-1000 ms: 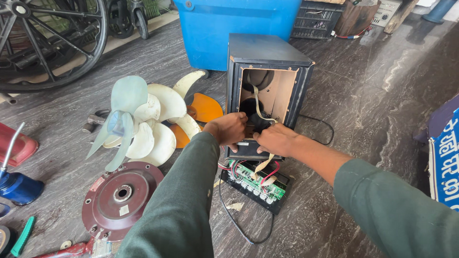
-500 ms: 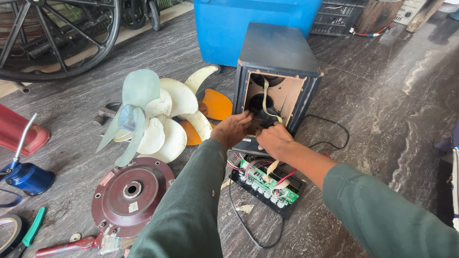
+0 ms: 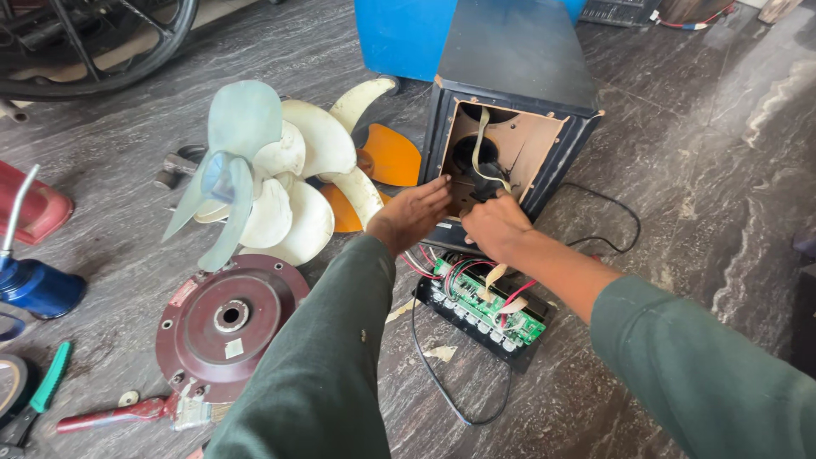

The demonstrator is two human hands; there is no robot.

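Note:
A black speaker cabinet [image 3: 518, 68] stands on the floor with its open back facing me, bare wood and a round hole showing inside. My left hand [image 3: 410, 214] rests flat at the lower left edge of the opening, fingers together. My right hand [image 3: 495, 223] is at the bottom of the opening, its fingers curled around a dark part and wires inside; what exactly they grip is hidden. A green circuit board [image 3: 484, 303] on a black panel lies on the floor just below my hands, tied to the cabinet by red and white wires.
Stacked pale fan blades [image 3: 255, 170] and an orange blade [image 3: 387, 157] lie to the left. A maroon motor cover [image 3: 228, 319], red-handled tool [image 3: 110, 416], blue oil can [image 3: 34, 285], blue bin [image 3: 399, 34] and a wheel [image 3: 93, 42] surround the spot. A black cable [image 3: 608, 204] loops right.
The view has moved closer to the cabinet. Both hands have stayed at the opening's lower edge, the right one reaching slightly further in.

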